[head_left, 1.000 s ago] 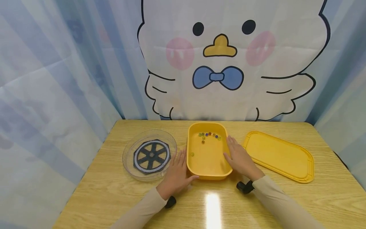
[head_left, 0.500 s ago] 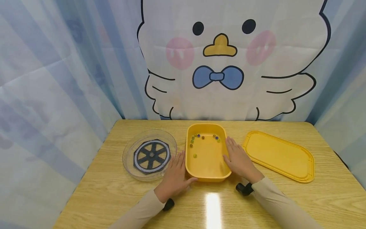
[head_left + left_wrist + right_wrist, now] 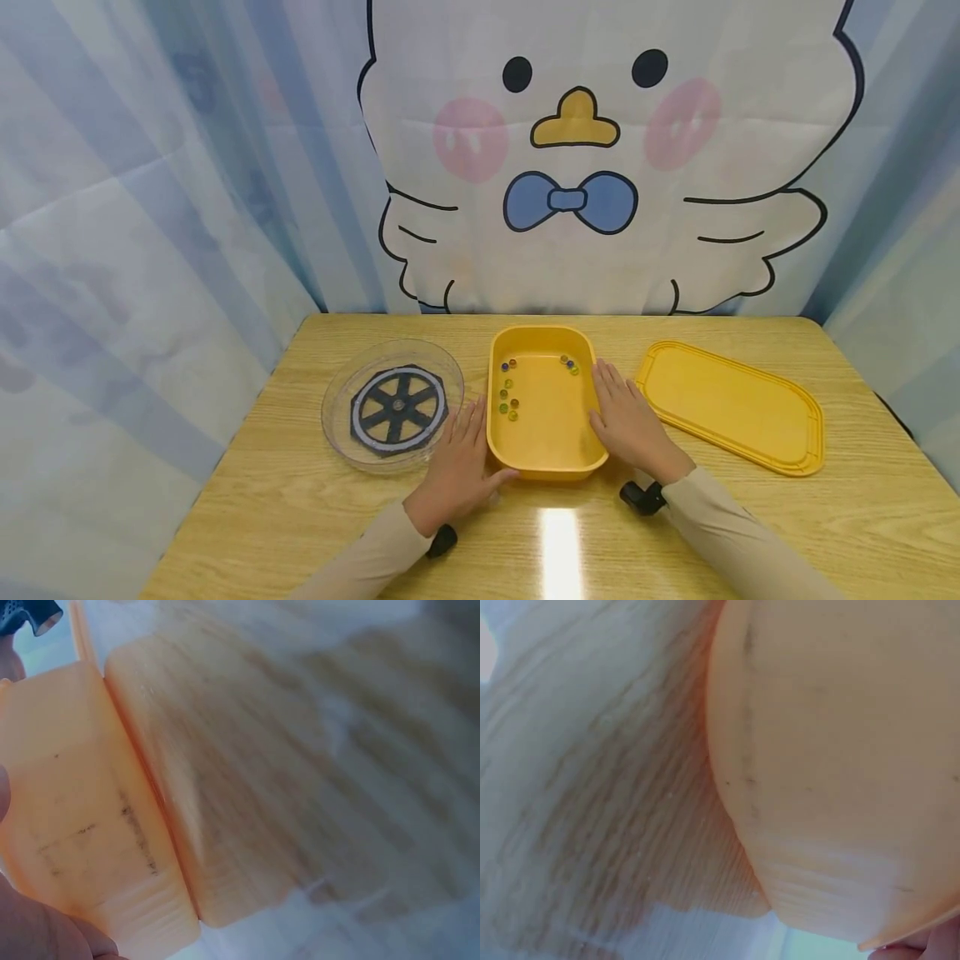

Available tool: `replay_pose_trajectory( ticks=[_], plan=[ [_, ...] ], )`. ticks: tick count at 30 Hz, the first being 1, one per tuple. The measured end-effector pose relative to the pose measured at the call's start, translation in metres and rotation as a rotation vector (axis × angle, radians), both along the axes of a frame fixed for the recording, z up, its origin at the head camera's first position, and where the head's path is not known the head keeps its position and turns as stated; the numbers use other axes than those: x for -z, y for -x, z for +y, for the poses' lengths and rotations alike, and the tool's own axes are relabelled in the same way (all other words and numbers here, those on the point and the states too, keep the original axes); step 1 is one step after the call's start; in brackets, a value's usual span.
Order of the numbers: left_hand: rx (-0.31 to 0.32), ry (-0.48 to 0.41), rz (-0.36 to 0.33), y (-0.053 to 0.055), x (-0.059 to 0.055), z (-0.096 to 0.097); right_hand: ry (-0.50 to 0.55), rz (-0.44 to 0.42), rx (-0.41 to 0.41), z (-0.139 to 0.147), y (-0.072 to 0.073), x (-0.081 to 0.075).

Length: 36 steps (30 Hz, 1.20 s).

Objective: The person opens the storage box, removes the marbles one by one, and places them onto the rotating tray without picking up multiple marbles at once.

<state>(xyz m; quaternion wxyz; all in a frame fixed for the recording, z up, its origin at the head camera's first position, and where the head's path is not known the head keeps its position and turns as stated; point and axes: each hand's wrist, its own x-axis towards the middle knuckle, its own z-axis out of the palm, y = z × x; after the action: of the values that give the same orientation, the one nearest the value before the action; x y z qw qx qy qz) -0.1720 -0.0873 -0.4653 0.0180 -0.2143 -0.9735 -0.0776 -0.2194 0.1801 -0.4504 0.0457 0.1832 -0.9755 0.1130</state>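
A yellow rectangular box (image 3: 550, 472) with rounded corners stands between the two hands at mid-table. My left hand (image 3: 456, 467) lies along its left side, fingers straight and thumb stretched toward the near corner. Against the right wall rests my right hand (image 3: 632, 425), its fingers straight too. Several small coloured marbles (image 3: 504, 393) are along the left part of the box floor, and a few more marbles (image 3: 571, 364) sit in the far right corner. Both wrist views show the outer wall of the box (image 3: 97, 810) up close, with a thumb (image 3: 37, 930) at its edge in the left one.
Left of the box is a round clear dish (image 3: 330, 417) with a dark spoked wheel shape (image 3: 399, 406) in it. A yellow lid (image 3: 731, 408) lies on the right of the wooden table (image 3: 262, 500). A printed curtain (image 3: 570, 267) hangs behind.
The box has shifted slightly left and toward me, both hands moving with it. Marbles that were near the far wall have rolled to the left side; a few stay at far right.
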Motion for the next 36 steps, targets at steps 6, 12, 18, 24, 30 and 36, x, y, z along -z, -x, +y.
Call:
replay_pose_trajectory(
  ticks=[6,12,18,24,30,36],
  plan=[
    [0.015,0.000,-0.032,0.001,-0.003,-0.002,-0.004,0.001,-0.019,0.006,0.001,-0.002],
    [0.056,0.065,-0.113,0.008,-0.013,-0.011,-0.008,0.012,-0.017,0.007,0.002,-0.001],
    [0.074,0.148,-0.181,0.018,-0.045,-0.020,0.001,0.016,-0.014,0.005,0.003,0.002],
    [0.078,0.094,-0.182,0.038,-0.090,-0.015,-0.006,0.022,-0.010,0.006,0.002,0.003],
    [0.081,-0.088,-0.156,0.071,-0.111,0.010,-0.007,0.030,-0.008,0.008,0.002,0.003],
    [0.053,-0.417,-0.198,0.110,-0.094,0.041,0.001,0.028,-0.005,0.004,0.002,0.003]
  ],
)
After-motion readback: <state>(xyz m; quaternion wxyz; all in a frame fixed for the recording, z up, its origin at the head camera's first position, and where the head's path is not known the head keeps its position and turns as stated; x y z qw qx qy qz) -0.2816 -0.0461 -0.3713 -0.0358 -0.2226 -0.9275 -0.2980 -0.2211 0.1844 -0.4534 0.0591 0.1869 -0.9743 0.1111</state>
